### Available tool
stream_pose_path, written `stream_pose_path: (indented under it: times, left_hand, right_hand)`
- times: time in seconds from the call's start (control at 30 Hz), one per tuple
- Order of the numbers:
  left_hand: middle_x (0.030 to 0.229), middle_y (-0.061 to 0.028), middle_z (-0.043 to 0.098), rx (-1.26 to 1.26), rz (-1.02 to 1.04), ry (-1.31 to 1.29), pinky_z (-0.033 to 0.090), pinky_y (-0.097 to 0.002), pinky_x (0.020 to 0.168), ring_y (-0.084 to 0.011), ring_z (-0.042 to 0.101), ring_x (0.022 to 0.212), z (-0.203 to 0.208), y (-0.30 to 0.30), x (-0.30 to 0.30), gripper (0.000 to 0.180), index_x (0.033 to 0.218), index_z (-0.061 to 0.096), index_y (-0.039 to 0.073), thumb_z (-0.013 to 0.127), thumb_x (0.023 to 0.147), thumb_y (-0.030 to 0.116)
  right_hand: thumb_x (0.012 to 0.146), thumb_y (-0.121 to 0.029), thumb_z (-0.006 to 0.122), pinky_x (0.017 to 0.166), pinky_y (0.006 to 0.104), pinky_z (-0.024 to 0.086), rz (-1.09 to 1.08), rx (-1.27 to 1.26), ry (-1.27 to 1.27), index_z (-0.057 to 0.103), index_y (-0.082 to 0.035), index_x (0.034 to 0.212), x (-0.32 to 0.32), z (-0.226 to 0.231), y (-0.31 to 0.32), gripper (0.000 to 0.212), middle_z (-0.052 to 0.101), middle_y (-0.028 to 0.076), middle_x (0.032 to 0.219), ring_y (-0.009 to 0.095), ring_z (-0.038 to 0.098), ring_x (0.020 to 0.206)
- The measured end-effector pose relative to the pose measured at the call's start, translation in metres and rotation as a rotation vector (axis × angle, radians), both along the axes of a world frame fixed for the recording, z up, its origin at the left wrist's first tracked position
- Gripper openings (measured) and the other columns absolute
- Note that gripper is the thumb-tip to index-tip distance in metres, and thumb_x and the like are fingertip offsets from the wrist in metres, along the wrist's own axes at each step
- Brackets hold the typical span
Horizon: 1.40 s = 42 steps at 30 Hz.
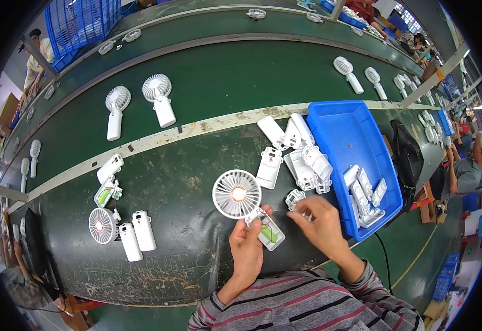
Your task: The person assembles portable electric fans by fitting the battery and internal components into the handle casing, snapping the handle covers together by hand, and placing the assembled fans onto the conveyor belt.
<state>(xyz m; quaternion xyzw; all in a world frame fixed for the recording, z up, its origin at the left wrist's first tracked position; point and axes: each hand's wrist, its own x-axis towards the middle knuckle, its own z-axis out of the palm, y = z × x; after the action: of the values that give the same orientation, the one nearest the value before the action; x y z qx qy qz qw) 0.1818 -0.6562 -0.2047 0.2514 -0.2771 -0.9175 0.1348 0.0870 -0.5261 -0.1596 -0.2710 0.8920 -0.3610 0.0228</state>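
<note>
1. A white fan [237, 194] is held near the worktable's [180, 165] front edge, pinched at the neck between the thumb and fingers of the left hand [245, 248].
2. Its long axis is slanted: the round head is carried up and to the left, the open handle [274, 238] pointed down and to the right, with a green battery [268, 234] exposed inside.
3. Here is the key relation: the open handle is set between the two hands, just right of the left hand's grip and apart from the right hand [322, 223].
4. The right hand is curled, thumb and fingers bent close to a small white part [294, 198]; whether that part is gripped cannot be told.
5. That part is placed right of the fan's head, much nearer the right hand.
6. Beyond it, white casings [308, 165] are heaped beside a blue bin [337, 132].
</note>
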Motion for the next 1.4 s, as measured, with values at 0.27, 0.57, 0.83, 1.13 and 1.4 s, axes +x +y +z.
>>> stream_pose_path:
  times: [0.27, 0.57, 0.83, 1.13, 1.4]
  left_hand:
    - [0.117, -0.0172, 0.057, 0.241, 0.063, -0.018, 0.046, -0.0343, 0.096, -0.0255, 0.056, 0.110, -0.007, -0.009, -0.011, 0.026, 0.115, 0.050, -0.004, 0.054, 0.090, 0.002]
    - [0.111, -0.0173, 0.060, 0.151, 0.054, -0.039, 0.048, -0.0336, 0.093, -0.0257, 0.059, 0.105, -0.016, -0.006, -0.016, 0.026, 0.112, 0.051, -0.003, 0.055, 0.086, -0.005]
    - [0.118, -0.0093, 0.058, 0.157, 0.100, -0.001, 0.047, -0.0266, 0.087, -0.0127, 0.057, 0.099, -0.026, -0.008, -0.013, 0.025, 0.114, 0.052, -0.001, 0.056, 0.091, 0.008]
    - [0.121, -0.0128, 0.056, 0.051, 0.125, 0.016, 0.043, -0.0331, 0.098, -0.0200, 0.052, 0.114, -0.022, -0.005, -0.016, 0.031, 0.120, 0.047, 0.001, 0.054, 0.091, 0.008]
    - [0.122, -0.0139, 0.054, 0.086, 0.132, 0.030, 0.044, -0.0338, 0.099, -0.0205, 0.052, 0.114, -0.022, -0.006, -0.015, 0.030, 0.120, 0.045, 0.000, 0.052, 0.092, 0.006]
  right_hand:
    - [0.074, -0.001, 0.068, 0.067, 0.0359, 0.049, 0.030, 0.086, 0.018, 0.048, 0.002, 0.120, -0.004, -0.024, 0.028, 0.050, 0.061, 0.019, 0.092, 0.035, 0.060, 0.074]
    - [0.071, -0.007, 0.071, 0.088, 0.0406, 0.041, 0.120, 0.057, 0.080, 0.057, -0.002, 0.110, 0.001, -0.011, 0.004, 0.042, 0.053, 0.016, 0.111, 0.035, 0.050, 0.102]
    - [0.076, 0.003, 0.061, 0.082, 0.0367, 0.046, 0.244, -0.159, 0.003, 0.058, 0.003, 0.107, 0.017, -0.031, -0.045, 0.031, 0.056, 0.015, 0.108, 0.032, 0.055, 0.098]
    - [0.072, 0.005, 0.060, 0.082, 0.0396, 0.045, 0.195, 0.008, 0.240, 0.054, 0.005, 0.116, 0.039, -0.036, -0.049, 0.044, 0.054, 0.016, 0.116, 0.033, 0.054, 0.098]
    - [0.073, 0.004, 0.061, 0.083, 0.0402, 0.044, 0.202, -0.048, 0.038, 0.046, 0.000, 0.123, 0.037, -0.038, -0.047, 0.051, 0.052, 0.018, 0.119, 0.037, 0.052, 0.099]
